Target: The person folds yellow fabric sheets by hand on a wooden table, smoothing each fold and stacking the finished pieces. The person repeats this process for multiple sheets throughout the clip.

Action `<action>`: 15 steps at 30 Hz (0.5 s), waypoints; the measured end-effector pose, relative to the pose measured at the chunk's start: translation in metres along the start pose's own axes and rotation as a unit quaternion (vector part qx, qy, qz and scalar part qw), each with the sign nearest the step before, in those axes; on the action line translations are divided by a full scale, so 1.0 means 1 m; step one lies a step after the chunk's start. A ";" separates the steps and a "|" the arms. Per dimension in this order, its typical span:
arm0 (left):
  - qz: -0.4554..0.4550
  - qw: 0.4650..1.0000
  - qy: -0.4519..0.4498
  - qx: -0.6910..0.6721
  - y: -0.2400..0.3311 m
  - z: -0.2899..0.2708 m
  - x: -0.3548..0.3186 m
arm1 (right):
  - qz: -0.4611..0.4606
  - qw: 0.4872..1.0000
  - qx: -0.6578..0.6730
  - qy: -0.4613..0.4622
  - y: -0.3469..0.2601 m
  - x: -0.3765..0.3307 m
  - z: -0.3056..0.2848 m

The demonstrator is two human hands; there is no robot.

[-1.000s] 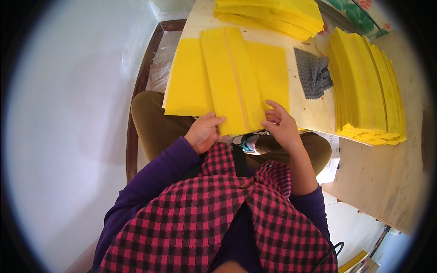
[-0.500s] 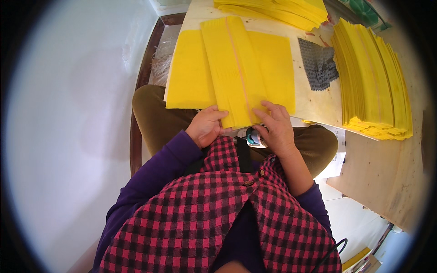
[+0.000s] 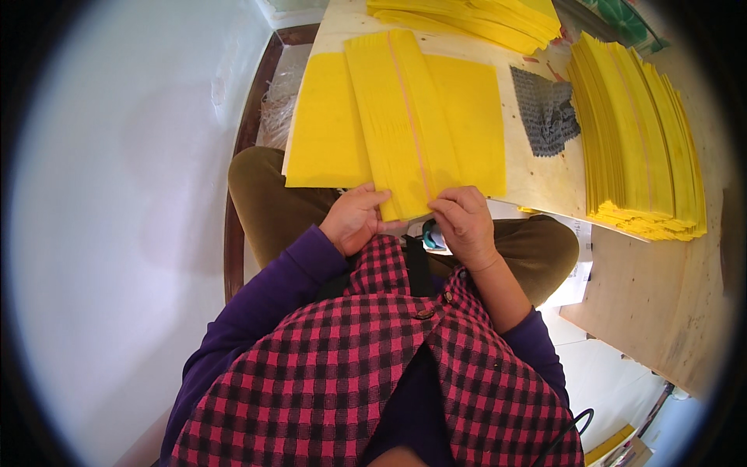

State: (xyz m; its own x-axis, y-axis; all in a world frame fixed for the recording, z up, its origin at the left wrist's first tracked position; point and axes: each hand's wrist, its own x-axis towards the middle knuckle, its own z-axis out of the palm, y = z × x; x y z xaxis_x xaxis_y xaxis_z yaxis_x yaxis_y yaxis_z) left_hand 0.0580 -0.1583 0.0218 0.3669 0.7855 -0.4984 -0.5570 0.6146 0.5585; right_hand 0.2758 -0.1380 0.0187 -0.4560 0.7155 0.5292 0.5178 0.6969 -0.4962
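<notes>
A long folded yellow cloth (image 3: 403,117) with a pink line down its length lies aslant over a wider flat yellow sheet (image 3: 475,124). Its near end sticks out past the table edge toward my lap. My left hand (image 3: 356,218) grips the near left corner, thumb on top and fingers underneath. At the near right corner, beside the pink line, my right hand (image 3: 464,226) pinches the cloth between thumb and forefinger, its other fingers curled. Whether it has one layer or several there, I cannot tell.
A tall pile of folded yellow cloths (image 3: 642,140) stands on the pale wooden table (image 3: 545,183) at the right. Another yellow pile (image 3: 475,19) lies at the far edge. Between them rests a dark grey patterned scrap (image 3: 543,109). A white wall (image 3: 132,194) rises at the left.
My right hand has gone from spread fingers over the near right corner to a pinch on it, with its fingers curled in. My left hand keeps its hold.
</notes>
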 end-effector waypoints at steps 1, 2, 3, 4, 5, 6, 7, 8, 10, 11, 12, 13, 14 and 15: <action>-0.002 1.000 0.003 0.001 0.000 0.001 0.000 | -0.001 1.000 -0.005 0.002 -0.001 0.001 0.000; -0.005 1.000 0.005 0.002 0.001 0.001 -0.001 | -0.001 1.000 -0.008 0.003 -0.001 0.001 0.000; -0.007 1.000 0.008 0.004 0.001 0.001 -0.001 | 0.001 1.000 -0.010 0.005 -0.002 0.002 0.000; -0.011 1.000 0.016 0.015 0.001 0.001 -0.001 | -0.001 1.000 -0.016 0.004 -0.002 0.002 0.000; -0.014 0.999 0.024 0.026 0.000 0.002 -0.001 | -0.002 1.000 -0.020 0.003 -0.003 0.002 0.000; -0.015 0.999 0.027 0.034 0.000 0.002 -0.001 | -0.001 1.000 -0.024 0.002 -0.003 0.003 0.000; -0.016 0.999 0.023 0.036 0.000 0.001 -0.001 | -0.005 1.000 -0.027 0.002 -0.004 0.003 -0.001; -0.014 0.999 0.015 0.035 0.000 0.001 -0.001 | -0.007 1.000 -0.030 0.001 -0.004 0.003 -0.001; -0.013 0.999 0.008 0.040 -0.001 0.000 -0.001 | -0.012 0.999 -0.031 0.000 -0.004 0.004 0.000; -0.013 0.999 0.011 0.047 -0.001 0.000 -0.002 | -0.016 0.999 -0.030 -0.001 -0.004 0.004 0.000; -0.013 0.998 0.013 0.054 -0.001 0.001 -0.002 | -0.018 0.999 -0.028 -0.001 -0.005 0.004 0.000; -0.011 0.998 0.022 0.059 -0.001 0.001 -0.002 | -0.017 0.999 -0.029 -0.004 -0.005 0.005 0.000; -0.010 0.997 0.030 0.064 -0.002 0.002 -0.002 | -0.016 0.999 -0.029 -0.004 -0.005 0.004 0.000; -0.008 0.997 0.038 0.069 -0.002 0.002 -0.002 | -0.013 0.999 -0.030 -0.010 -0.005 0.004 -0.001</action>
State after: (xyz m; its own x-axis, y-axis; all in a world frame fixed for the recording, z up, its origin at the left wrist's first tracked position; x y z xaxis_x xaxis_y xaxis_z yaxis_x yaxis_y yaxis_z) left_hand 0.0603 -0.1610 0.0232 0.3137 0.7709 -0.5543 -0.4420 0.6353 0.6333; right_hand 0.2720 -0.1386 0.0236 -0.4845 0.6980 0.5272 0.5472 0.7121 -0.4399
